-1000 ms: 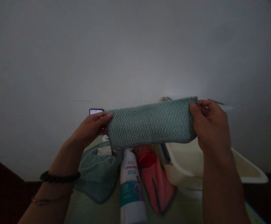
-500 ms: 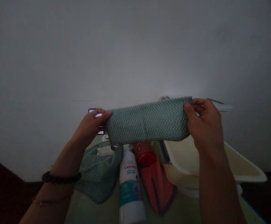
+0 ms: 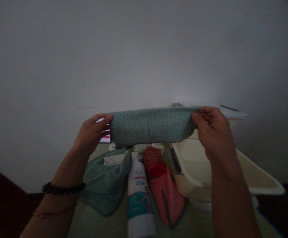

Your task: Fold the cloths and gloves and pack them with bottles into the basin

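Note:
A green patterned cleaning cloth (image 3: 151, 125) with a dark stitched edge is stretched out between my two hands, above the table. My left hand (image 3: 91, 132) pinches its left upper corner between thumb and fingers. At the other end, my right hand (image 3: 213, 132) grips the right upper corner the same way. Below the held cloth lies a second green cloth (image 3: 106, 185), crumpled. Beside that is a white bottle (image 3: 140, 201) with a teal label. A red cloth (image 3: 170, 201) lies to the bottle's right, under a red patterned cylindrical container (image 3: 154, 160).
A cream plastic basin (image 3: 193, 165) stands at the right, partly behind my right forearm. A lit phone (image 3: 105, 138) leans at the wall behind my left hand. White items (image 3: 149, 147) sit at the back of the greenish table (image 3: 89, 221). A pale wall (image 3: 144, 53) rises behind.
My left hand has risen slightly and moved left, while my right hand has shifted a little left and down. The held cloth now hangs more level, uncovering white items behind it.

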Tool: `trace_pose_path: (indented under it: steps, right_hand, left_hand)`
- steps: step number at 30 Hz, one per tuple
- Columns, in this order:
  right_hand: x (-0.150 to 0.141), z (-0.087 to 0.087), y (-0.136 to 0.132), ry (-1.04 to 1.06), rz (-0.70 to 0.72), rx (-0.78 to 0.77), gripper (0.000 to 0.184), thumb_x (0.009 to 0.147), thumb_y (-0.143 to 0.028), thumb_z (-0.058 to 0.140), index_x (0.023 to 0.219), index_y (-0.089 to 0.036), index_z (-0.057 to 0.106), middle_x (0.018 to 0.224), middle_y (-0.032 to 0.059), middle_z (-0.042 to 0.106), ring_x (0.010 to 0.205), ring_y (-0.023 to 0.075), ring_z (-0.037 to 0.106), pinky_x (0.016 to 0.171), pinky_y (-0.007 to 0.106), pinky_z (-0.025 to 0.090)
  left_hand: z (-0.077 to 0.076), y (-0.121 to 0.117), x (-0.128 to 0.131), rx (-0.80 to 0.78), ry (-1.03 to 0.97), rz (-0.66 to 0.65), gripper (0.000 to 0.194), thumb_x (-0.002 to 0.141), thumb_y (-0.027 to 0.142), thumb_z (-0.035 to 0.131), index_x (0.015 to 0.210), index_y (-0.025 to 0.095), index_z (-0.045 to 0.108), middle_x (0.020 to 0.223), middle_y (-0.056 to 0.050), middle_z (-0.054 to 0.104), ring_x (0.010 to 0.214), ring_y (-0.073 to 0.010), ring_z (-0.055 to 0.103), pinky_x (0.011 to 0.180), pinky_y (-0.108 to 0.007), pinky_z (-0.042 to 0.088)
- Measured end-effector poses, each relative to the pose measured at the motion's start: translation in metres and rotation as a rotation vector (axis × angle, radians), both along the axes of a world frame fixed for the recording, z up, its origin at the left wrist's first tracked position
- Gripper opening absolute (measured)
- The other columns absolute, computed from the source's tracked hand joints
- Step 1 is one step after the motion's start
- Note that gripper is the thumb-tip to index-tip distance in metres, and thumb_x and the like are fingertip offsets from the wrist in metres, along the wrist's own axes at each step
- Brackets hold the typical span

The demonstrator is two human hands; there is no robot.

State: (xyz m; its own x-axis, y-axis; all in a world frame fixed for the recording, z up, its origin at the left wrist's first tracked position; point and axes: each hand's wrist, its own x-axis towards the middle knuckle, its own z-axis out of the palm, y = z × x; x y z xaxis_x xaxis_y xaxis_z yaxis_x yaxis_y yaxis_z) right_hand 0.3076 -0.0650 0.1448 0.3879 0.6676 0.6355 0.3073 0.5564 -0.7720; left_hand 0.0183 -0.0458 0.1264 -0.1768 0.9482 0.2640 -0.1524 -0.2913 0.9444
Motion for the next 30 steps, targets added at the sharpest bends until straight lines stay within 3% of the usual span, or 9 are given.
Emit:
trace_pose_path:
  steps: [11,22,30]
  right_hand:
    - [-0.0036,0.0017,-0.0023,-0.011,0.028,0.005,0.011,0.075,-0.023,0.063,0.081,-0.023,0.054,0.079,0.0012,0.062,0.068,0.0159,0.058,0.057,0.029,0.048]
    - [-0.0046,0.0009,-0.0020,-0.064,0.024,0.008,0.011,0.075,-0.026,0.062,0.081,-0.024,0.054,0.080,0.0018,0.062,0.067,0.0155,0.057,0.053,0.028,0.046]
    - [-0.0049,0.0002,-0.0012,-0.043,0.067,-0.026,0.011,0.074,-0.023,0.062,0.079,-0.023,0.052,0.076,0.0008,0.061,0.063,0.0148,0.056,0.050,0.027,0.042]
  left_hand:
    - [-0.0012,0.0024,-0.0005,-0.012,-0.031,-0.001,0.025,0.063,0.029,0.077,0.073,0.016,0.058,0.073,0.002,0.060,0.065,-0.0102,0.058,0.059,-0.021,0.047]
    - [-0.0003,0.0010,0.0006,-0.031,0.021,0.037,0.025,0.065,0.035,0.074,0.072,0.015,0.061,0.074,-0.002,0.063,0.068,-0.0144,0.060,0.060,-0.025,0.048]
    - [0.0005,0.0018,-0.0046,0.111,-0.132,-0.014,0.007,0.066,0.017,0.072,0.063,0.014,0.066,0.071,-0.001,0.066,0.077,-0.0136,0.060,0.078,-0.026,0.049]
